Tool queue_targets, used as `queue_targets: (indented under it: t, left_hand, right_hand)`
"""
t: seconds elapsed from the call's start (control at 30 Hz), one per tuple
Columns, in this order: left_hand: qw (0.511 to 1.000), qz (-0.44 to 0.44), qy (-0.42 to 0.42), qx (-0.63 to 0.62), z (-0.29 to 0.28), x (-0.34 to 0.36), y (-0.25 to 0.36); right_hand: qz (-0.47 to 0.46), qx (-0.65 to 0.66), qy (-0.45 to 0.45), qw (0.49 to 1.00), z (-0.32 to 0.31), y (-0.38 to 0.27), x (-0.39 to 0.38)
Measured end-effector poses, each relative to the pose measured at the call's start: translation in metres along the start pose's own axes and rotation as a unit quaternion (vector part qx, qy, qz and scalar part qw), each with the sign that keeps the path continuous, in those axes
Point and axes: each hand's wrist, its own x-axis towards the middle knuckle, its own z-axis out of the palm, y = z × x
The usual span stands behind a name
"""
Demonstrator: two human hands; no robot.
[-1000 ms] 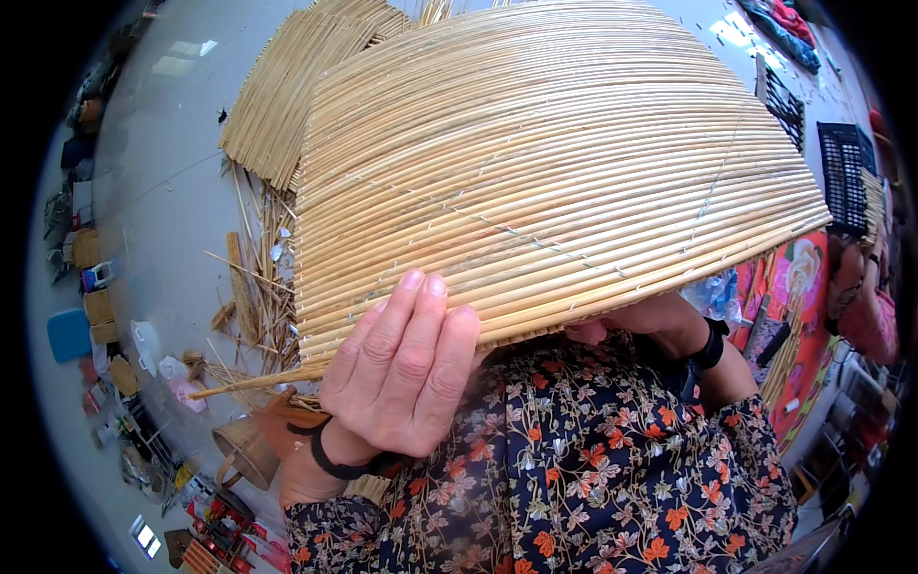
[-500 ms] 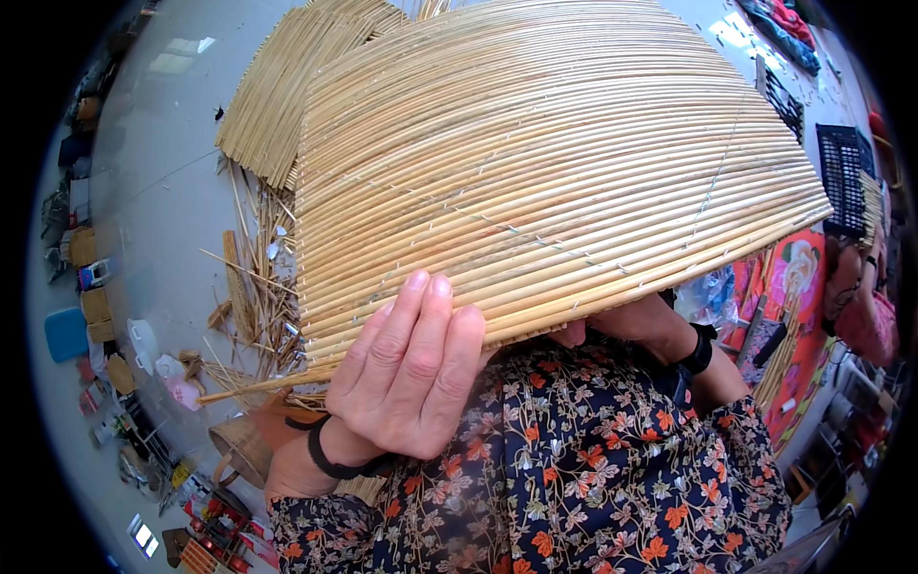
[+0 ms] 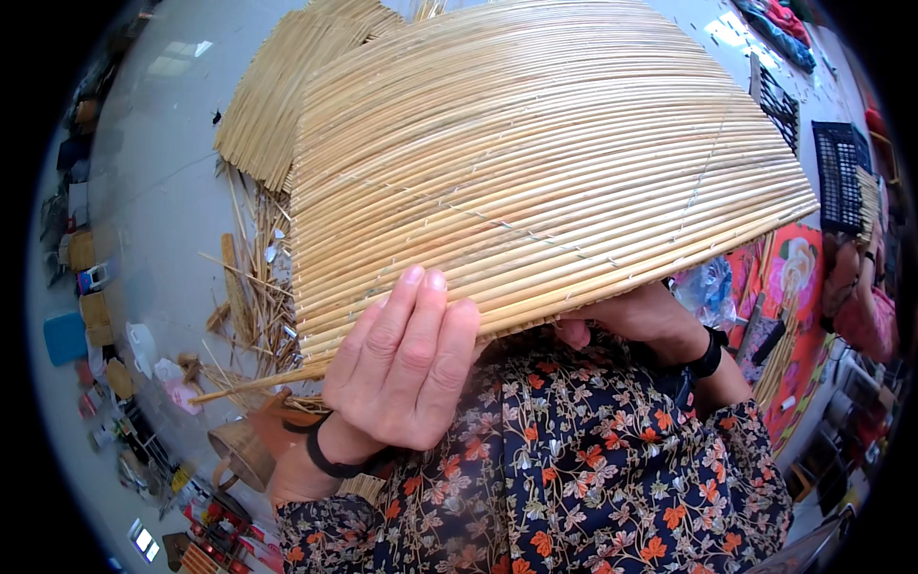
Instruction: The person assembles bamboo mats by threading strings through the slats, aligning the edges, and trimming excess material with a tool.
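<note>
A large mat of stitched straw stalks (image 3: 535, 182) spreads out before me, its rows of pale thread crossing the stalks. At its near left edge my left hand (image 3: 406, 368) lies with the fingers together on top, the thumb hidden, gripping the edge. Several loose stalk ends (image 3: 249, 385) stick out left of that hand. My right hand (image 3: 631, 314) is under the near edge, right of the middle; one fingertip or thumb shows, while its other fingers are hidden by the mat.
Another straw mat (image 3: 277, 105) lies on the floor at the far left, with a heap of loose stalks (image 3: 263, 287) below it. A wicker basket (image 3: 244, 450) stands near my left arm. At right are a black plastic crate (image 3: 840, 177), a red flowered cloth (image 3: 808, 263) and another person's arm (image 3: 865, 297).
The mat's right side has shifted slightly left and tilted. My right hand has moved a little up, and more of it shows. The left hand keeps its hold, shifted slightly left.
</note>
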Motion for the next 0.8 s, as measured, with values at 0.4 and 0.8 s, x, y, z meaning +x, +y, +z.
queue_targets:
  t: [0.4,0.8]
  left_hand:
    - [0.999,0.017,-0.032,-0.018,-0.004,0.000,0.001]
    - [1.000,0.010,-0.021,-0.020,-0.004,-0.002,-0.002]
  right_hand:
    - [-0.058,0.024,-0.029,0.998,-0.002,0.032,0.006]
    - [-0.041,0.039,-0.083,0.995,-0.011,0.027,0.011]
